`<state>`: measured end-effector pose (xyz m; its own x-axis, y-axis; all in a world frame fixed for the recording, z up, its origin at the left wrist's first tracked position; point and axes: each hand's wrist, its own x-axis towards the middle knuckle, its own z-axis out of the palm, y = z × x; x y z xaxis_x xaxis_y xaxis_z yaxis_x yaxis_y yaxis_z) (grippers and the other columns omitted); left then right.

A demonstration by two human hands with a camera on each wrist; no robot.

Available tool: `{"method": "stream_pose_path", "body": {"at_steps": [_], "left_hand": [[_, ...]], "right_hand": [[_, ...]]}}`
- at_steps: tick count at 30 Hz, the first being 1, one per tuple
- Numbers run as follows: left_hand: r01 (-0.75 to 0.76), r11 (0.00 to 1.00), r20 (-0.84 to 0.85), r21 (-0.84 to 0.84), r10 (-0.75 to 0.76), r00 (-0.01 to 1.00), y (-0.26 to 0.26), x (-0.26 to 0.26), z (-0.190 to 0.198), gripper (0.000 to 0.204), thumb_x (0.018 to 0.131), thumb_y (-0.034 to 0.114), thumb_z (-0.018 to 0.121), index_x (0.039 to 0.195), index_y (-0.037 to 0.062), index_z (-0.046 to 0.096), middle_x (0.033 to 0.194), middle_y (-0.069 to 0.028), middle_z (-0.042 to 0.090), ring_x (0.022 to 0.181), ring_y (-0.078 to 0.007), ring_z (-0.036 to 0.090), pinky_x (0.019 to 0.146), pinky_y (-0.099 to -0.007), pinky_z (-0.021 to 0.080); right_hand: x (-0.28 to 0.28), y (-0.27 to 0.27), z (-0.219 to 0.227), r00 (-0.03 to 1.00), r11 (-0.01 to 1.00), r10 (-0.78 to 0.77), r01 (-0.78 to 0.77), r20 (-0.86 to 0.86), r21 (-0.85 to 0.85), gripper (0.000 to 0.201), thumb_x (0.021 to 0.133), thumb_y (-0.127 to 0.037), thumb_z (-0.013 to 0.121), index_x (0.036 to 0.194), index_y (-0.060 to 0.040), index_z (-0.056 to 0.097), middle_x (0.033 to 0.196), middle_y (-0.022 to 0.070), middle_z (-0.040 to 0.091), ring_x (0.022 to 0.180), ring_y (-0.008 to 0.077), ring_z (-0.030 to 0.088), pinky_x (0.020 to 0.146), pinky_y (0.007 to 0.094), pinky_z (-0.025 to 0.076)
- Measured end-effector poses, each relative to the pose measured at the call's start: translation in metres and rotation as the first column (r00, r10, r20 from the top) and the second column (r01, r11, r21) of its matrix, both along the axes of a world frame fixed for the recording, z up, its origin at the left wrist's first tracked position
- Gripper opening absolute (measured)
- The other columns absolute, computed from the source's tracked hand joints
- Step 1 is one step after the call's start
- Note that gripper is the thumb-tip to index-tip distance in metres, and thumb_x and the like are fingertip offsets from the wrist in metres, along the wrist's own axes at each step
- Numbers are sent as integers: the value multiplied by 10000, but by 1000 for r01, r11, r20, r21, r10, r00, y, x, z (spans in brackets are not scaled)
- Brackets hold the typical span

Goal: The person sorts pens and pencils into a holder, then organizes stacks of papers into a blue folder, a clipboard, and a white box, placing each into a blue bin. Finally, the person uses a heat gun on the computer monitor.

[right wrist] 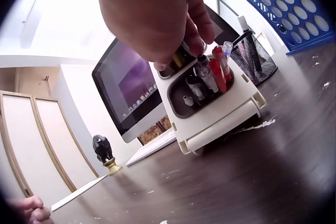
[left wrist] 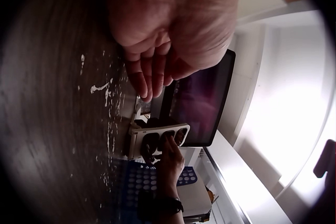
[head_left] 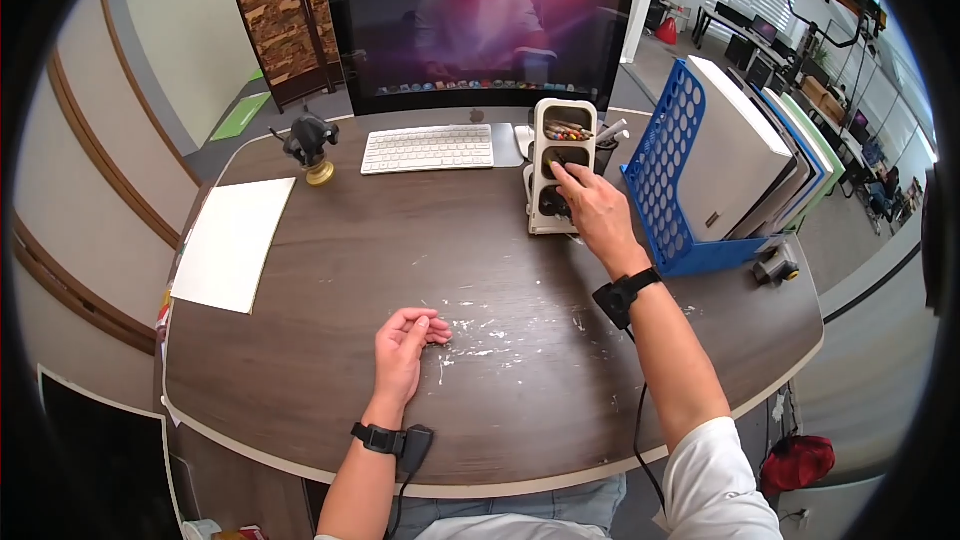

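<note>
My right hand [head_left: 597, 210] reaches into the middle compartment of a white pen organizer [head_left: 557, 225], its fingertips down at the opening. In the right wrist view, dark and yellow items [right wrist: 181, 56] show beneath those fingers; I cannot tell whether the fingers pinch one. The near compartment holds several clear-barrelled pens and a red pen [right wrist: 217, 71]. Colored pencils [head_left: 567, 130] stand in the far compartment. My left hand [head_left: 402, 352] is over the front middle of the desk, fingers loosely bent, holding nothing.
A blue file rack [head_left: 665, 170] with folders stands right of the organizer, and a mesh pen cup [right wrist: 254, 58] is behind it. The keyboard [head_left: 428, 149] lies before the monitor [head_left: 480, 30]. At left are white paper [head_left: 232, 245] and a black figure on a gold base [head_left: 311, 143].
</note>
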<state>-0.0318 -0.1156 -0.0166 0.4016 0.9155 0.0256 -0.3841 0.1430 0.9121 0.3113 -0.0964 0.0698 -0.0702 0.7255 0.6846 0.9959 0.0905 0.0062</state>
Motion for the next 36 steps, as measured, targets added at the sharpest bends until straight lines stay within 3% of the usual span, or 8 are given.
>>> {"method": "stream_pose_path", "body": {"at_steps": [5,9,15,23,25,26,28,36], "left_hand": [[4,1000,11,3,-4,1000,-1,0,-1,167,1032,101,549,1107,-27,626,960,-147,707,866,-218,700,799,-319,569],[-1,1000,34,-3,1,999,0,-2,1,167,1032,105,551,1099,-26,629,958,-146,708,865,-214,700,799,-318,569],[-1,1000,5,-14,1,1000,1,0,-5,162,1029,96,557,1104,-31,626,971,-140,704,885,-203,693,827,-321,570],[-105,994,-156,-30,99,983,18,31,12,282,998,80,592,1265,-1,552,1305,-171,578,1110,-208,624,934,-338,547],[-108,949,-340,297,211,917,42,47,9,399,975,92,618,1351,27,504,1363,-156,536,1212,-239,568,1001,-382,513],[-113,947,-342,301,218,914,55,53,9,399,975,92,618,1351,27,504,1363,-156,536,1212,-239,568,1001,-382,513],[17,792,-492,610,362,792,79,64,4,454,953,157,649,1362,12,515,1433,-200,509,1360,-375,467,1111,-444,414],[352,663,-717,660,418,558,118,94,-21,628,929,355,689,1461,82,496,1566,-224,389,1522,-401,213,1234,-514,165]], "right_hand": [[6,0,-3,995,994,92,-94,-29,-53,456,801,87,568,1221,-54,676,1183,111,671,978,303,676,892,381,552],[3,-19,10,912,993,109,-115,-395,8,381,798,124,595,1155,11,666,1126,176,701,999,349,681,885,407,557],[-41,-80,18,959,975,157,-114,-234,189,368,836,120,635,1182,2,682,1092,172,715,954,321,694,829,390,567],[-109,-24,-43,917,949,263,-302,-300,-93,445,848,42,603,1293,19,591,1287,183,615,1038,338,613,914,408,526],[-119,-11,-49,922,946,206,-273,-328,-173,458,874,-28,649,1320,22,559,1344,229,558,1090,377,579,953,428,503],[-120,-10,-52,916,923,178,-282,-359,-262,552,872,-137,719,1361,20,519,1392,263,506,1177,421,540,1014,458,471],[-122,-12,-54,926,916,168,-273,-337,-295,595,855,-170,745,1369,19,513,1406,263,500,1216,432,525,1039,469,460],[-74,-32,-50,936,878,169,-285,-308,-385,562,894,-268,732,1373,-41,546,1460,213,492,1347,405,465,1111,464,418]]}}
